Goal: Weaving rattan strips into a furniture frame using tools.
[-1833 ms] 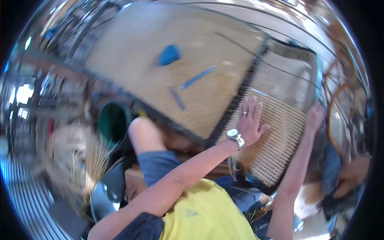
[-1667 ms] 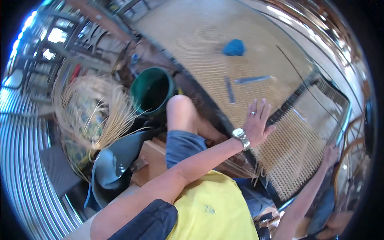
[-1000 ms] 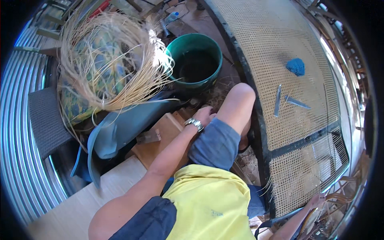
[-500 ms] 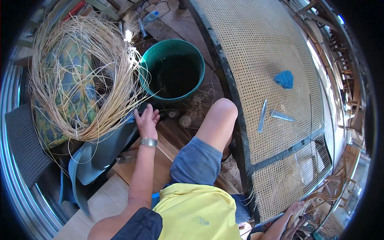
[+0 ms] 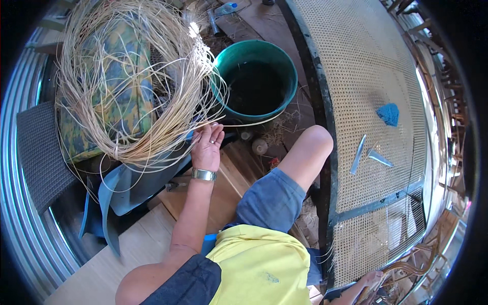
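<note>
My left hand (image 5: 207, 150), a metal watch on its wrist, is at the near right side of a big coil of pale cane strands (image 5: 168, 134). Its thumb and fingertips pinch a cane strand (image 5: 249, 124), whose free end curves right in front of the green bucket (image 5: 290, 96). Under and within the coil is a camouflage-patterned bag (image 5: 119, 76). Far to the lower right, my right hand (image 5: 373, 278) is at the near edge of the woven cane panel (image 5: 366, 188); its fingers are mostly hidden.
On the panel lie a blue cloth (image 5: 388, 114) and two narrow pointed pieces (image 5: 358, 155). The panel's dark frame (image 5: 325, 122) runs along my right knee. A blue curved sheet (image 5: 132, 190) and wooden boards (image 5: 223, 195) are below my left hand. Small jars (image 5: 260, 147) stand by the bucket.
My left hand has moved up to the coil, and its spread fingers have closed on a strand, which now extends right. The whole view has shifted, so things appear farther right.
</note>
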A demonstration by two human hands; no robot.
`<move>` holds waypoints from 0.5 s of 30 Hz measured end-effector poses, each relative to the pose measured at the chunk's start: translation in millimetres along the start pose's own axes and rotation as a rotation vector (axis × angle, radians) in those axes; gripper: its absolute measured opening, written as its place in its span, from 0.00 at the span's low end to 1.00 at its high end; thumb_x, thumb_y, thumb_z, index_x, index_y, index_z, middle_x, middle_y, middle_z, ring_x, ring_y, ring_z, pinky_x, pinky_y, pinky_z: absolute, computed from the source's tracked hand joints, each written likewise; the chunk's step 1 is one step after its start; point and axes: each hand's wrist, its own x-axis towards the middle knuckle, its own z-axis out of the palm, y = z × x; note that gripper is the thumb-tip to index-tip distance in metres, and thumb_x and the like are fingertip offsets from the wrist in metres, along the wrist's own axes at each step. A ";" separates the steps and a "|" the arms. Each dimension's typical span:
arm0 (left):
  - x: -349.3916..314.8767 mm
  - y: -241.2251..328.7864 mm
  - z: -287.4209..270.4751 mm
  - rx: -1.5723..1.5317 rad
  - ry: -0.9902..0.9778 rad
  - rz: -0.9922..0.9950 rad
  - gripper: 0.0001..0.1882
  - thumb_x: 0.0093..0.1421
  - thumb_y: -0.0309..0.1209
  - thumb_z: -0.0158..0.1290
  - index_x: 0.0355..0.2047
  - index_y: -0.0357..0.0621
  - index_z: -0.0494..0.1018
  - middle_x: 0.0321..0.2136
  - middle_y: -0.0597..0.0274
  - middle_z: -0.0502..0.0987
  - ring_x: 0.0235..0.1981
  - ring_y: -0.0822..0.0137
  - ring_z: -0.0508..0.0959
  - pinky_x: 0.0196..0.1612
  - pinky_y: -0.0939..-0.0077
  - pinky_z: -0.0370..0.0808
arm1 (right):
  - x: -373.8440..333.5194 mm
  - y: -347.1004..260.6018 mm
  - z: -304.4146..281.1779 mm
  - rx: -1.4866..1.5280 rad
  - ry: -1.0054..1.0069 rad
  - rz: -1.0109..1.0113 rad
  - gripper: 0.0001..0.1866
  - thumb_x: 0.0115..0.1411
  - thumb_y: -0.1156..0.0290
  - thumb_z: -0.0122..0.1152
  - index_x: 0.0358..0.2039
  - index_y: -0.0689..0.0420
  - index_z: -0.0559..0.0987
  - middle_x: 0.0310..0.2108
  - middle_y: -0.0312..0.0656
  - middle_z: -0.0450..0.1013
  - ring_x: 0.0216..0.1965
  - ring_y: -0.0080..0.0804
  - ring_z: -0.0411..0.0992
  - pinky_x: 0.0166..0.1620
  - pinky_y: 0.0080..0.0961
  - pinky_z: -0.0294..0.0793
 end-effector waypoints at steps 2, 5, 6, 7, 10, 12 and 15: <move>-4.3 3.1 -5.5 -0.057 -0.004 -0.029 0.11 0.67 0.32 0.59 0.47 0.48 0.72 0.40 0.61 0.82 0.45 0.64 0.83 0.50 0.67 0.79 | -0.5 1.7 0.0 -0.039 0.004 -0.008 0.35 0.73 0.46 0.31 0.57 0.65 0.73 0.56 0.62 0.71 0.55 0.62 0.71 0.55 0.52 0.72; -16.0 9.3 0.4 -0.143 0.011 -0.086 0.14 0.63 0.26 0.61 0.47 0.48 0.70 0.39 0.61 0.83 0.43 0.62 0.84 0.49 0.65 0.80 | -5.1 1.4 -6.5 0.187 0.058 0.025 0.37 0.72 0.44 0.33 0.53 0.69 0.74 0.49 0.64 0.73 0.50 0.62 0.72 0.52 0.53 0.73; -20.9 11.1 3.4 -0.090 0.026 -0.103 0.14 0.63 0.24 0.61 0.47 0.48 0.70 0.39 0.61 0.83 0.42 0.62 0.84 0.49 0.65 0.81 | -11.5 -4.4 -13.8 0.188 0.058 0.026 0.37 0.72 0.44 0.33 0.53 0.69 0.74 0.49 0.64 0.73 0.50 0.62 0.72 0.52 0.53 0.73; -25.6 13.8 7.8 -0.036 0.041 -0.119 0.15 0.63 0.23 0.60 0.47 0.48 0.70 0.39 0.61 0.83 0.41 0.62 0.84 0.48 0.65 0.81 | -23.7 -16.1 -23.3 0.224 0.123 0.030 0.37 0.72 0.45 0.35 0.53 0.70 0.74 0.48 0.64 0.73 0.49 0.62 0.72 0.52 0.53 0.73; -45.1 11.6 17.9 0.021 0.055 -0.188 0.14 0.62 0.21 0.59 0.45 0.49 0.70 0.38 0.62 0.83 0.40 0.65 0.84 0.45 0.70 0.80 | -69.6 -64.8 -66.8 0.333 0.327 0.054 0.35 0.72 0.46 0.39 0.52 0.72 0.74 0.44 0.63 0.73 0.46 0.60 0.72 0.51 0.52 0.72; -67.8 15.2 23.2 0.054 0.031 -0.244 0.08 0.65 0.25 0.58 0.42 0.50 0.74 0.37 0.64 0.83 0.39 0.70 0.83 0.42 0.74 0.79 | -90.1 -114.0 -103.4 0.490 0.398 -0.130 0.32 0.72 0.50 0.43 0.53 0.73 0.72 0.42 0.61 0.72 0.44 0.56 0.72 0.52 0.49 0.72; -97.0 11.1 46.8 -0.001 -0.100 -0.398 0.04 0.67 0.29 0.57 0.42 0.50 0.76 0.35 0.66 0.83 0.40 0.70 0.83 0.42 0.75 0.79 | -155.2 -207.4 -189.8 1.080 0.220 -0.545 0.21 0.71 0.65 0.50 0.55 0.71 0.71 0.48 0.55 0.73 0.50 0.46 0.72 0.59 0.37 0.69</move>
